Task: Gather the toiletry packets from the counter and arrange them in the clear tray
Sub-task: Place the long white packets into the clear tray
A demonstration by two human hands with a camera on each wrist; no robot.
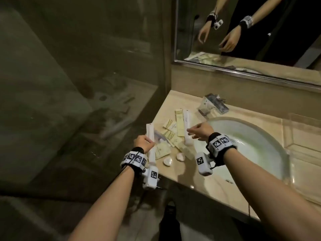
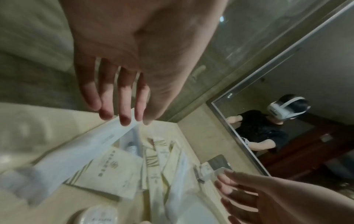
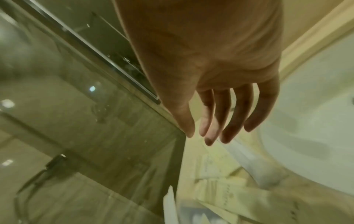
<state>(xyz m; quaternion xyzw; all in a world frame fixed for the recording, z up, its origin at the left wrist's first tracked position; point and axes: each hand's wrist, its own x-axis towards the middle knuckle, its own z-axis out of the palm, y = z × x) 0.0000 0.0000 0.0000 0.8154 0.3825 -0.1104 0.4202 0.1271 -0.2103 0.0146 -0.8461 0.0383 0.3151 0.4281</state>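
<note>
My left hand (image 1: 145,142) pinches a long white sachet (image 1: 150,131) between thumb and fingertips, its far end lifted off the counter (image 1: 189,176) on the side of the pile away from the sink (image 1: 250,146). Just sink-side of it, cream packets (image 1: 171,134) lie fanned and overlapping, with two small round soaps (image 1: 167,161) at the pile's near edge. My right hand (image 1: 199,130) hovers over the pile beside the sink rim, fingers loose and spread, holding nothing, tips right by a second white sachet (image 1: 187,125).

I'd take that second sachet by its end, not the middle, so the flat packets under it don't drag along, then square both sachets together before moving. The paper looks thin and slippery, so a firm pinch suits.

Beyond the pile, near the sink's back edge, sits a clear wrapped bundle (image 1: 212,105); I can't tell what's inside. The tray (image 1: 302,129) seems to be the clear shape past the sink, cut off at the frame edge and barely readable. How many packets are stacked, I can't count.
</note>
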